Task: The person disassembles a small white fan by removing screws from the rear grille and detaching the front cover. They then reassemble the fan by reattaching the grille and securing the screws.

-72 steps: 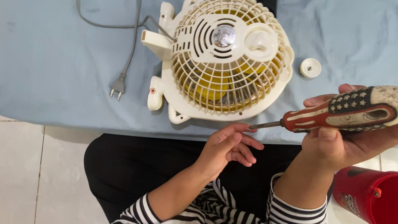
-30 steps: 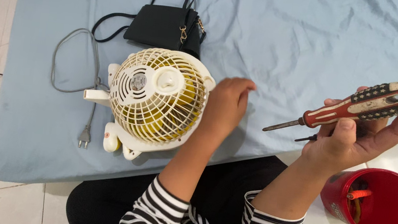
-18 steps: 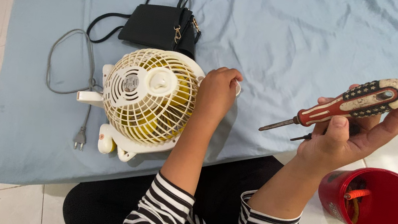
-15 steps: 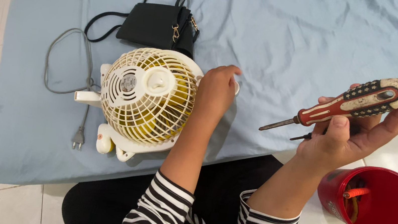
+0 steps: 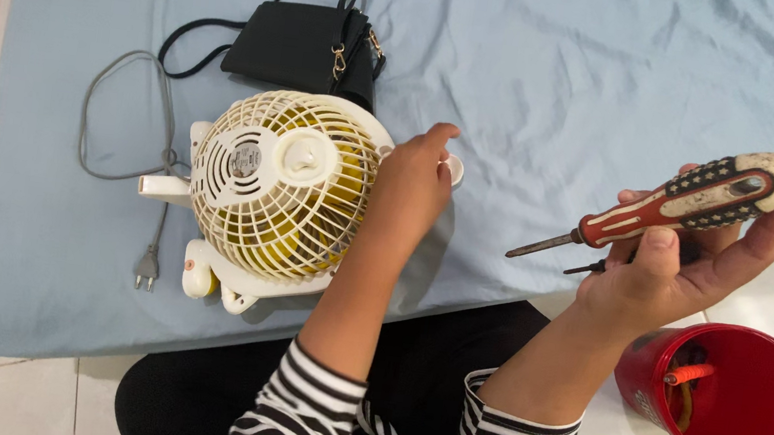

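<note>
- Left hand point(image 5: 413, 186): laid against the right side of the fan grille, fingers curled around a small white cap-like part point(image 5: 452, 168) at the grille's edge; the cap is mostly hidden by the fingers.
- Small fan point(image 5: 279, 196): cream-white, round wire grille facing up, yellow blades seen through it; laid on its back on the blue sheet, white base beneath and to the left.
- Right hand point(image 5: 686, 269): raised off the sheet to the right, closed around a screwdriver; a second thin dark tool tip is seen just under it, held in the same hand.
- Screwdriver point(image 5: 664, 207): red handle with black studded grip and pale end, tip pointed left and slightly down, well apart from the fan.
- Grey power cord point(image 5: 126, 141): looped left of the fan, plug point(image 5: 145, 269) lying near the sheet's front edge.
- Black handbag point(image 5: 305, 45): just behind the fan.
- Blue sheet point(image 5: 573, 63): covers the surface.
- Red cup point(image 5: 729, 397): on the tiled floor at lower right, tools inside.
</note>
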